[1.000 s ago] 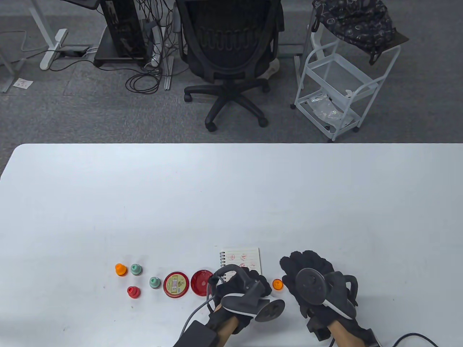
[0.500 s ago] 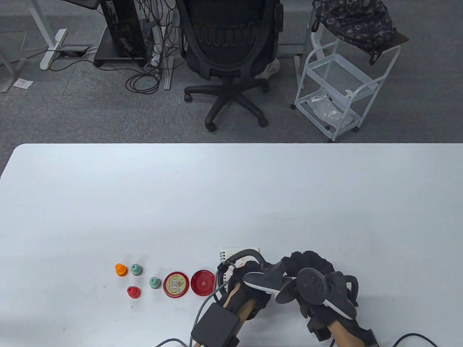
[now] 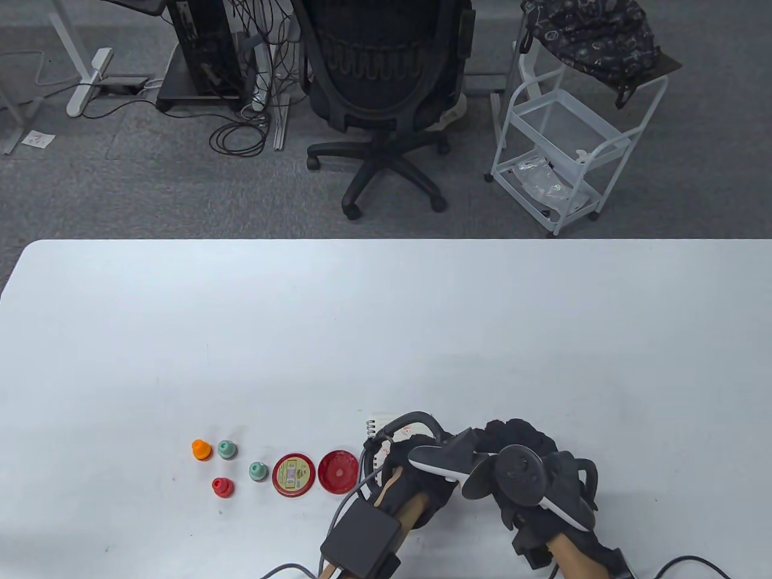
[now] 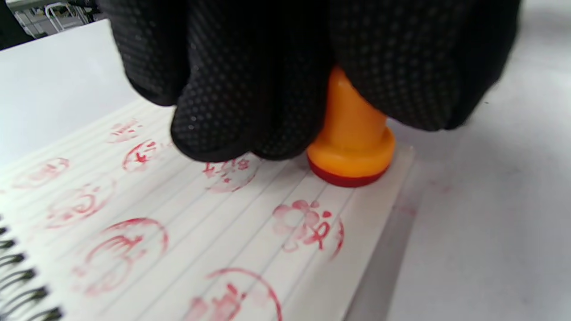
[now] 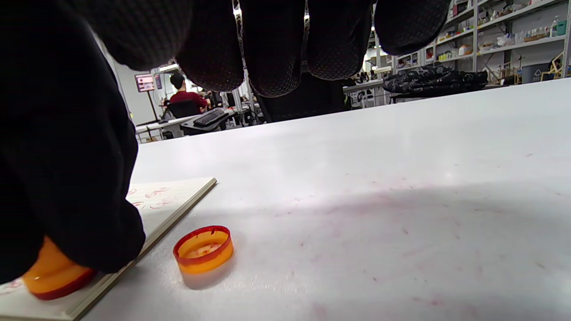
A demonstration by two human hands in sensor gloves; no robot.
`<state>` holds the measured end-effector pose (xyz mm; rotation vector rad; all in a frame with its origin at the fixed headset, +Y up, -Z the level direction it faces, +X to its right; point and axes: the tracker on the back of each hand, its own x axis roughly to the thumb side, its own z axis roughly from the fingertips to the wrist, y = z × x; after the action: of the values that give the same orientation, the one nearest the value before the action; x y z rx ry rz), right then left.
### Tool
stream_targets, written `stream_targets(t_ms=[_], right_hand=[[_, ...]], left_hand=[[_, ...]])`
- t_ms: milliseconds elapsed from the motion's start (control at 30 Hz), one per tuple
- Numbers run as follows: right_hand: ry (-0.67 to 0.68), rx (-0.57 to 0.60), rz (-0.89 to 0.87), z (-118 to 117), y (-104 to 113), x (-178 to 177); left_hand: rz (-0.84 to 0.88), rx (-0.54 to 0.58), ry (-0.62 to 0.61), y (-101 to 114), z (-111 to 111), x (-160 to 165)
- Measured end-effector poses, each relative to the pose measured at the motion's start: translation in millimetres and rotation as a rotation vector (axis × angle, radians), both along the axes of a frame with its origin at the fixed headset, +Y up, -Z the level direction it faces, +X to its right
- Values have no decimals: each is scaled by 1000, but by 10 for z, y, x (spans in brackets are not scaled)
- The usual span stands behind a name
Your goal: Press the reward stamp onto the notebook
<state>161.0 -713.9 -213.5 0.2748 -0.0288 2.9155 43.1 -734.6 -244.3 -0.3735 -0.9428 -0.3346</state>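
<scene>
Now, step in hand: the pressing itself; the small orange plastic stamp with the red rubber base (image 4: 351,142) is sitting face-down on the white lined spiral notebook (image 4: 250,249), near the page's outer edge.
Stamp location: it is standing upright on a bare spot of paper, beside several red round imprints already on the page.
Left hand: the black-gloved left hand (image 3: 416,476) is reaching over the notebook, its fingers (image 4: 241,89) curling round the stamp's orange handle from above and pinching it.
Right hand: the black-gloved right hand (image 3: 531,476) is hovering just right of the notebook, fingers (image 5: 272,49) loosely curled, gripping nothing.
Loose cap: the stamp's orange cap with a red rim (image 5: 203,248) is lying open side up on the white surface (image 5: 401,178), just beside the notebook's edge.
Next move, as I judge it: a straight vertical lift, since any sideways slide risks smearing the fresh print; the right hand could be steadying the page.
</scene>
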Motion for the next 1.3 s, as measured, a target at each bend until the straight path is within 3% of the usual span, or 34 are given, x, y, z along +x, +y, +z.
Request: stream_targets(t_ms=[233, 467, 600, 667, 800, 1100, 1233, 1300], right_hand=[[6, -14, 1, -5, -15, -7], [17, -29, 4, -1, -20, -25], [22, -23, 6, 4, -8, -30], [21, -21, 4, 6, -4, -28], [15, -27, 1, 5, -10, -24], [30, -79, 10, -12, -100, -52], [46, -103, 24, -20, -151, -85], [52, -120, 33, -27, -186, -102]], left_hand=[[61, 40, -27, -4, 53, -79], [127, 181, -69, -36, 270, -191], [230, 209, -31, -66, 325, -333], [219, 171, -8, 6, 352, -375], [258, 313, -21, 230, 429, -484], [414, 400, 90, 488, 494, -1001], [566, 423, 181, 442, 516, -1300], [642, 376, 243, 335, 513, -1426]])
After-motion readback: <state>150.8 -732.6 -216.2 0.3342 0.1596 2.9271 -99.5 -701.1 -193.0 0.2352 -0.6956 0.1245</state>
